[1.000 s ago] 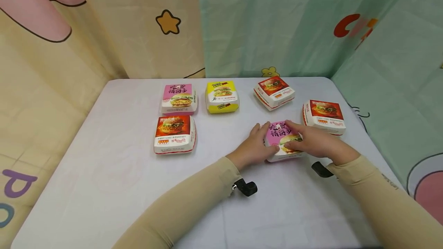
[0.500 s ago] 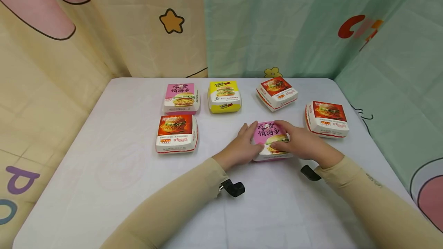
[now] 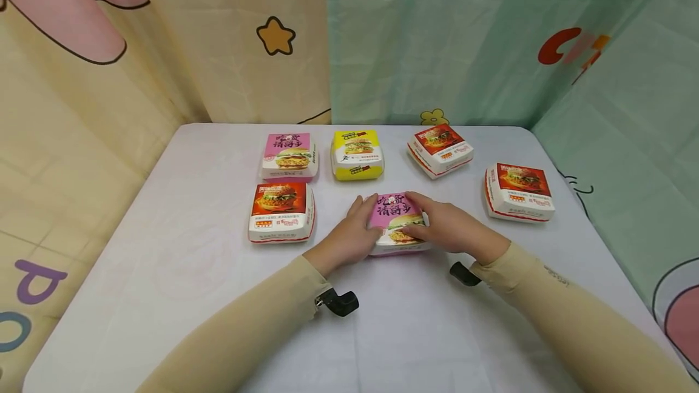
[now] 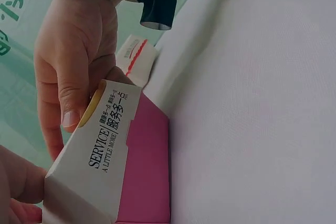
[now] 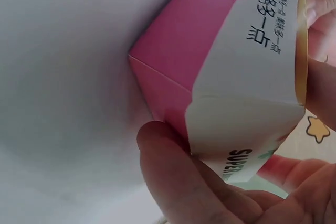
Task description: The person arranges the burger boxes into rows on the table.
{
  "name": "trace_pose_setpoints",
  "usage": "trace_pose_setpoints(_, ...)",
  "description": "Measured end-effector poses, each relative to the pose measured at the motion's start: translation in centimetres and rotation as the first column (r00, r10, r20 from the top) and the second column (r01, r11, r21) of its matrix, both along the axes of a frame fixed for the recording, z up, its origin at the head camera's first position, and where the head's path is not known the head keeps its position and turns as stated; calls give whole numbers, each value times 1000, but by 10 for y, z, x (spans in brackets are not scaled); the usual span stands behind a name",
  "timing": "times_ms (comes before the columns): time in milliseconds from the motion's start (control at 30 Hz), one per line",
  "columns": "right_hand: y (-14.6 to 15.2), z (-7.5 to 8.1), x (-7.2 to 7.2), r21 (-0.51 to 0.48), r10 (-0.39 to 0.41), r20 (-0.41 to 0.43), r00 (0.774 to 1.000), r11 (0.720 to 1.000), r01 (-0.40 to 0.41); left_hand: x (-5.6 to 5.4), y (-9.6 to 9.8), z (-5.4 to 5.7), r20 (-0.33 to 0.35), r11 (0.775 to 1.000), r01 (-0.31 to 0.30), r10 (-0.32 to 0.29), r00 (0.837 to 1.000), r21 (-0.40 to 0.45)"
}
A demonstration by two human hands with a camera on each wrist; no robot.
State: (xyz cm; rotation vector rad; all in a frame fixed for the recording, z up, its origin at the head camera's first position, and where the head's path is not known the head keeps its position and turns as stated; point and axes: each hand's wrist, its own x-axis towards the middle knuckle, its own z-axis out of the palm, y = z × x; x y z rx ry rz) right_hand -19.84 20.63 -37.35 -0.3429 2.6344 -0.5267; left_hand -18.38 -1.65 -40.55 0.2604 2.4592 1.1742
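Note:
A pink-and-white burger box (image 3: 397, 218) sits on the white table between both hands. My left hand (image 3: 348, 238) grips its left side, thumb by the near left corner of the lid. From the right, my right hand (image 3: 450, 227) holds the box with the thumb on its top and fingers along the far right side. The right wrist view shows the burger box (image 5: 247, 77) with its pink base at the white cloth and fingers (image 5: 178, 177) wrapped about one end. In the left wrist view, the box (image 4: 100, 150) displays its printed side.
Another pink box (image 3: 289, 156) and a yellow box (image 3: 357, 155) stand along the back. Red-and-white boxes stand at the left (image 3: 281, 212), back right (image 3: 440, 150) and far right (image 3: 519, 193). Patterned curtains (image 3: 426, 35) surround the white table (image 3: 180, 296).
Both hands have slid the pink burger box to the left, away from the red-and-white box at the far right. The other boxes keep their places on the table as the view shifts slightly.

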Motion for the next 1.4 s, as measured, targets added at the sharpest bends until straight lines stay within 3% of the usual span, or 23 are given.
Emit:
trace_pose_setpoints(267, -24, -3, -7, 26, -45, -12, 999, 999, 45, 4, -13, 2, -38, 997, -74, 73, 997, -33)
trace_pose_setpoints(467, -35, -3, -10, 19, -10, -8, 1000, 1000, 10, 7, -22, 1, -53, 994, -96, 93, 994, -58)
trace_pose_setpoints(733, -35, -1, -14, -10, 99, 26, 995, 995, -98, 3, -27, -2, -68, 989, -146, 145, 987, -21)
trace_pose_setpoints(1000, -40, -3, -19, -15, 77, 11, 997, 997, -77, -1, -29, -3, -92, 985, -173, 172, 981, -6)
trace_pose_setpoints(1400, -42, -5, -24, -20, 77, 26, 997, 997, -76, -3, -31, -4, -73, 982, -191, 191, 979, 4)
